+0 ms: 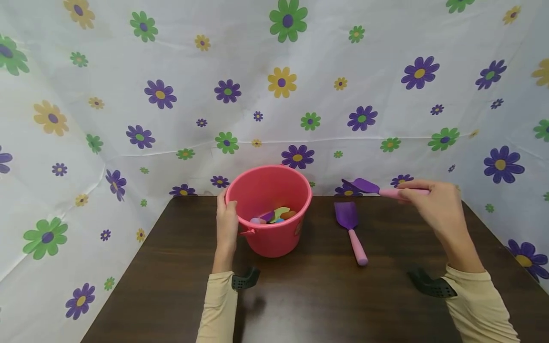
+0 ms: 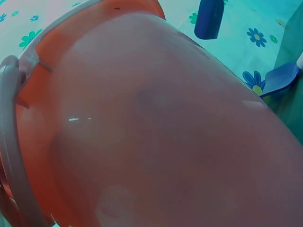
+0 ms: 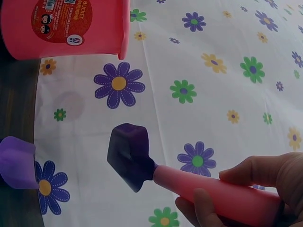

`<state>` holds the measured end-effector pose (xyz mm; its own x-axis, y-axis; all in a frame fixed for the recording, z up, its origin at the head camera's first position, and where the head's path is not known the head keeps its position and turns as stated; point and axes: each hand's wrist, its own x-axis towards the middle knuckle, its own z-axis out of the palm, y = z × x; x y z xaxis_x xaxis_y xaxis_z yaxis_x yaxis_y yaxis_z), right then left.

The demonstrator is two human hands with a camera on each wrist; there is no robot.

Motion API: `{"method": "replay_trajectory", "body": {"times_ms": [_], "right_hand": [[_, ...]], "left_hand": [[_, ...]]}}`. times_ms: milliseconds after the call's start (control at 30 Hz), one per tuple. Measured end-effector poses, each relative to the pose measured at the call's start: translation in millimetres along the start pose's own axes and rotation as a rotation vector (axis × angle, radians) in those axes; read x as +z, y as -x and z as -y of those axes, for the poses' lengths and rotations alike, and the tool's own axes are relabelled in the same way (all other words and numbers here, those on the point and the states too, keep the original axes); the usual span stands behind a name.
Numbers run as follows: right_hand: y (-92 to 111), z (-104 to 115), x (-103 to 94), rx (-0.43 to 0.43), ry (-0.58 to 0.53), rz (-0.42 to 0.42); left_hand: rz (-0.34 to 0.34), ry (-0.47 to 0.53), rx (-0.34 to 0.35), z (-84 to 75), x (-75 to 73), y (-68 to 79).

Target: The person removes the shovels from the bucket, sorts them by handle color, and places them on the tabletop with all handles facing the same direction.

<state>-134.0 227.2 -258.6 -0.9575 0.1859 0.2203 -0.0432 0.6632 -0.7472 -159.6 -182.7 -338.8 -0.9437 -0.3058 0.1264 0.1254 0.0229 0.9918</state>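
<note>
A pink bucket [image 1: 274, 240] stands on the dark table, its mouth tilted toward me. My left hand [image 1: 226, 219] grips its rim on the left side, thumb over the edge. In the left wrist view the bucket's wall [image 2: 165, 118] fills most of the picture and hides that hand. My right hand [image 1: 437, 202] holds a toy shovel [image 1: 366, 186] by its pink handle, raised over the table's right side with the purple blade pointing left. Beneath that blade, a second toy shovel [image 1: 346, 215] lies on the table, purple blade away from me.
Several small coloured pieces [image 1: 280, 215] lie at the bottom of the bucket. A white cloth [image 1: 257, 57] with printed flowers hangs behind the table and along both sides. The bucket's handle [image 2: 9, 118] appears at the left edge of the left wrist view.
</note>
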Motion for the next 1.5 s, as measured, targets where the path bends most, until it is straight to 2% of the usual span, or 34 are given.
{"method": "replay_trajectory", "body": {"times_ms": [367,733,867,1100,1500], "right_hand": [[-2,-6,2.9,0.046,-0.018,-0.015],[-7,-15,-6.7,0.130,-0.070,-0.055],[-7,-19,-7.0,0.120,-0.066,-0.066],[-2,-26,-3.3,0.119,0.005,-0.068],[1,-34,1.3,0.106,-0.009,-0.077]], "left_hand": [[-0.016,-0.008,-0.003,-5.9,-1.5,-0.5],[0.001,0.007,0.015,-9.4,12.2,-14.7],[-0.014,0.010,0.001,-6.6,10.9,-13.6],[-0.031,-0.008,-0.019,-3.0,5.6,-7.8],[-0.018,-0.006,-0.031,-1.8,5.3,-6.5]]}}
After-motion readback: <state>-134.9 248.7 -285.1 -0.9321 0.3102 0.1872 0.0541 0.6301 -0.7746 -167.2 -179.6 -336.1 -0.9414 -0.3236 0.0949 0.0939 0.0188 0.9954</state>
